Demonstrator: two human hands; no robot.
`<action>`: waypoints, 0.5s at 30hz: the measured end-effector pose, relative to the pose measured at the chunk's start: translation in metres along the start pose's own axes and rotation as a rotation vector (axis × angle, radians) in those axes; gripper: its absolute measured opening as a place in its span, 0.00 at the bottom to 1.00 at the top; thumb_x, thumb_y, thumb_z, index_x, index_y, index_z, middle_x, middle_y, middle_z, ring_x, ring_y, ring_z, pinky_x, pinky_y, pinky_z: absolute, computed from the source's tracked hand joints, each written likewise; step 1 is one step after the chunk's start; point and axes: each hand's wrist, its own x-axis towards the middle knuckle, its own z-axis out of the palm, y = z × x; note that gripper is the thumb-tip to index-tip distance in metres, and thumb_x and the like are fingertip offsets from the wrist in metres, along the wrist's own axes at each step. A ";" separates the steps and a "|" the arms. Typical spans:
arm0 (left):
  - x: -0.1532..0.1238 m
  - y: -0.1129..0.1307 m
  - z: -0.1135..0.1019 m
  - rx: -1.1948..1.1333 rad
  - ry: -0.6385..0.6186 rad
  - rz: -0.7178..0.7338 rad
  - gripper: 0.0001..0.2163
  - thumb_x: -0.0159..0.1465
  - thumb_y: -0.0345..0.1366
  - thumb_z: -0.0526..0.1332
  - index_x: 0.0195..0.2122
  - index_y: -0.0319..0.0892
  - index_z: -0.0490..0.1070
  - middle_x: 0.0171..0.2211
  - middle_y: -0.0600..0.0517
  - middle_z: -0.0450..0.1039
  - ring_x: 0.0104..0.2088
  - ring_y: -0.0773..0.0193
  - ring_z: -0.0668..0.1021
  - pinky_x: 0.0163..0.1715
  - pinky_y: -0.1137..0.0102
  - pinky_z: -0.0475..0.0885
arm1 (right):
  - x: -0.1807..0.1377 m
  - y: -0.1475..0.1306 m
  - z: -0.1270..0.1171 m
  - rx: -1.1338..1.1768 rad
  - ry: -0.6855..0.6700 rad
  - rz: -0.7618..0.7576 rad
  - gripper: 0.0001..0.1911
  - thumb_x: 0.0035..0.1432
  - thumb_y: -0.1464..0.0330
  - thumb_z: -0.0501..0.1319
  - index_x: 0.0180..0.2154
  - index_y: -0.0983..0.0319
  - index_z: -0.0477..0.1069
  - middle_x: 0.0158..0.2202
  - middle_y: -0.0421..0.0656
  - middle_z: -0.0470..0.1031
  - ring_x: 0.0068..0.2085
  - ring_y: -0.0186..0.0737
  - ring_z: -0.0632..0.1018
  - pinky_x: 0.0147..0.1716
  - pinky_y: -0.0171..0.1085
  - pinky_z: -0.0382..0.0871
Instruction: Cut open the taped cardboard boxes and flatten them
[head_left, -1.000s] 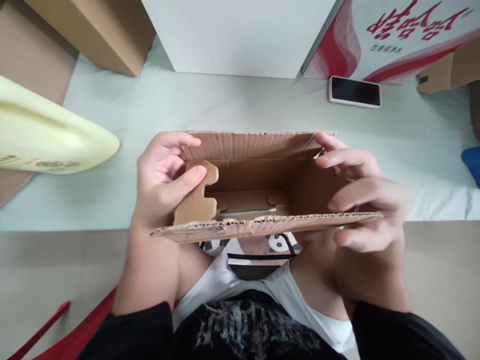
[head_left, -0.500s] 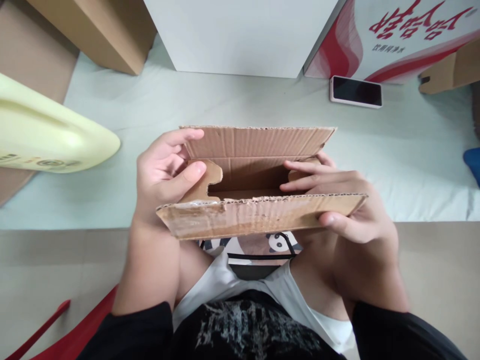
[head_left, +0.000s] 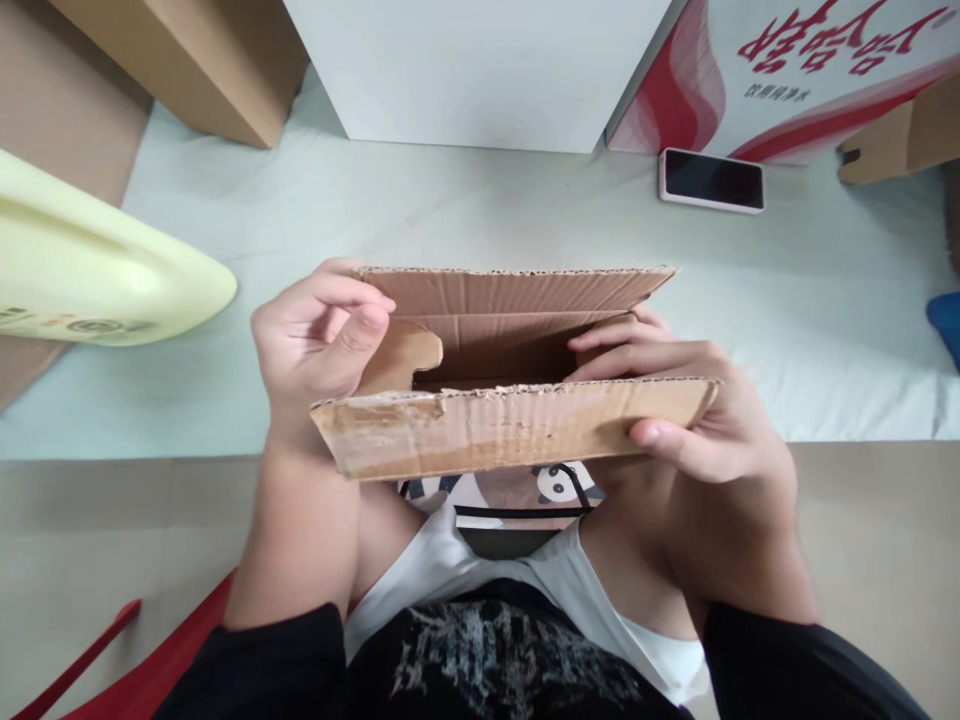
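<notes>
A brown cardboard box [head_left: 502,345] is held in front of the lap, at the near edge of a pale green cloth [head_left: 480,215]; whether it is also propped from below cannot be told. Its top is open, and none of the flaps in view is laid flat across it. The far flap [head_left: 517,293] is tipped away with its inner face bared, while the near flap [head_left: 487,432], marked by tape and a torn edge, is leaned partly inward; the notched end flap [head_left: 409,350] at the left is slanted into the opening. The floor of the box is mostly hidden, so its contents cannot be judged. The mouth is pointed upward, and the long axis is laid left to right, roughly parallel to the cloth's edge. By the right hand [head_left: 727,430], the right end of the near flap appears to be pinched, the thumb being set on its outer face and the fingers reached inside the opening. The left hand [head_left: 307,345] is curled about the left end, its thumb raised close to the index finger; whether cardboard is pinched there cannot be told. Beyond, a phone [head_left: 712,182] is laid screen up.
</notes>
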 end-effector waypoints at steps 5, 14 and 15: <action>0.000 0.002 -0.001 0.054 0.046 -0.079 0.12 0.65 0.48 0.72 0.32 0.46 0.86 0.23 0.53 0.70 0.23 0.70 0.64 0.24 0.67 0.58 | 0.000 0.001 0.002 -0.011 0.054 0.015 0.17 0.63 0.50 0.65 0.45 0.53 0.81 0.41 0.43 0.86 0.52 0.56 0.84 0.66 0.64 0.63; -0.002 0.011 0.004 -0.003 0.086 -0.161 0.07 0.57 0.45 0.78 0.32 0.50 0.87 0.28 0.51 0.80 0.31 0.65 0.80 0.29 0.68 0.72 | -0.001 -0.001 0.006 -0.084 0.288 -0.012 0.14 0.60 0.55 0.69 0.43 0.54 0.77 0.53 0.47 0.76 0.58 0.56 0.78 0.66 0.62 0.69; -0.002 0.012 0.004 -0.038 0.092 -0.183 0.08 0.54 0.44 0.80 0.30 0.50 0.86 0.29 0.51 0.82 0.33 0.63 0.82 0.31 0.68 0.74 | -0.002 -0.001 0.008 -0.101 0.348 0.015 0.16 0.58 0.53 0.70 0.43 0.54 0.77 0.55 0.48 0.73 0.60 0.57 0.75 0.67 0.62 0.68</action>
